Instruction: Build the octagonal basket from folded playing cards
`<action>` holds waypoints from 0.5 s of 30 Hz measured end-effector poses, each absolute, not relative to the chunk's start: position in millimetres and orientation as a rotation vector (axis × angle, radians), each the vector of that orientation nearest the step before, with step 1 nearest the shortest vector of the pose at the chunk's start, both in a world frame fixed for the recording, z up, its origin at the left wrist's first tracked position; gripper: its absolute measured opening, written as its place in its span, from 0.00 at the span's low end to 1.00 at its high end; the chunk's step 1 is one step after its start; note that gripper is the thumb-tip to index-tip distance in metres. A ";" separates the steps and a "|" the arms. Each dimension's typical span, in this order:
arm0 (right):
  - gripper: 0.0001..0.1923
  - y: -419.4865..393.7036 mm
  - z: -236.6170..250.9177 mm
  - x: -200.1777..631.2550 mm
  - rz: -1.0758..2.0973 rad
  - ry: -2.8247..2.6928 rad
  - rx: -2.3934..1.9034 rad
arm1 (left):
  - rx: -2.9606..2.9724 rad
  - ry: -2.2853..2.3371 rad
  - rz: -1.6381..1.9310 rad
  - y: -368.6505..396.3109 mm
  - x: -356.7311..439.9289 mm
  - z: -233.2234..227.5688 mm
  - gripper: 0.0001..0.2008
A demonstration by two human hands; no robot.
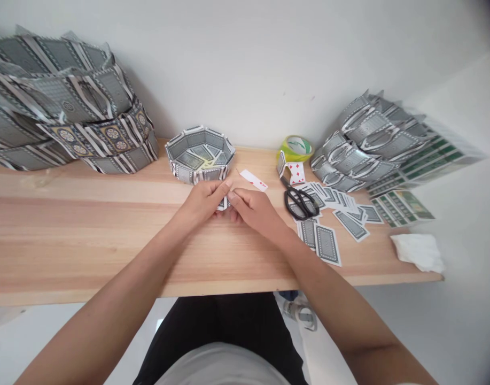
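My left hand [207, 200] and my right hand [253, 209] meet at the middle of the wooden table [68, 235]. Together they pinch a small folded playing card [223, 203], mostly hidden by the fingers. Just behind the hands stands an eight-sided bowl woven from playing cards [200, 154]. A loose face-up card [254, 180] lies right of the bowl.
Black scissors [298, 202] lie on scattered grey-backed cards [333, 222] at the right, near a yellow-green tape roll [296, 147]. Stacks of card bowls sit at back left [68, 107] and back right [368, 144]. Card packs [405, 206] and a white tissue [419, 251] occupy the right end.
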State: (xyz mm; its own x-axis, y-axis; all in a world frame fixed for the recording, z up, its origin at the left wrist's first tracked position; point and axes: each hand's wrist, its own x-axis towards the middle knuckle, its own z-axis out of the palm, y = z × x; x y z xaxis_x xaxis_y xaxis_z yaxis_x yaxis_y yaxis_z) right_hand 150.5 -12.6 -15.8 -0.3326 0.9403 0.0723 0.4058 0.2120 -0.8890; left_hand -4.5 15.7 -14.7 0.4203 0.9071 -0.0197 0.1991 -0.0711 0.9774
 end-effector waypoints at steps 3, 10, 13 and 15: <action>0.19 -12.8 -15.7 150.3 1.015 -1.888 -1.261 | 1.555 1.021 0.774 15.5 -4.6 -14.6 0.23; 0.20 -16.2 -8.3 149.7 0.879 -1.979 -1.319 | 1.667 1.093 0.794 15.5 -5.9 -17.3 0.21; 0.19 -16.9 -7.2 149.8 0.822 -2.021 -1.337 | 1.751 1.128 0.790 14.5 -5.8 -15.5 0.20; 0.19 -17.1 -7.6 149.9 0.784 -2.049 -1.347 | 1.828 1.172 0.776 13.9 -5.8 -14.0 0.20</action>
State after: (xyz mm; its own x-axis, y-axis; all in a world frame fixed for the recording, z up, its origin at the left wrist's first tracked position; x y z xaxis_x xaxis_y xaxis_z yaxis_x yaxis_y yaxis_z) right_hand 149.9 -17.1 -7.6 -0.3387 0.9313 0.1342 0.6037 0.3245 -0.7282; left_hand -5.8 13.9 -14.0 0.3790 0.9228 0.0689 0.4238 -0.2393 0.8736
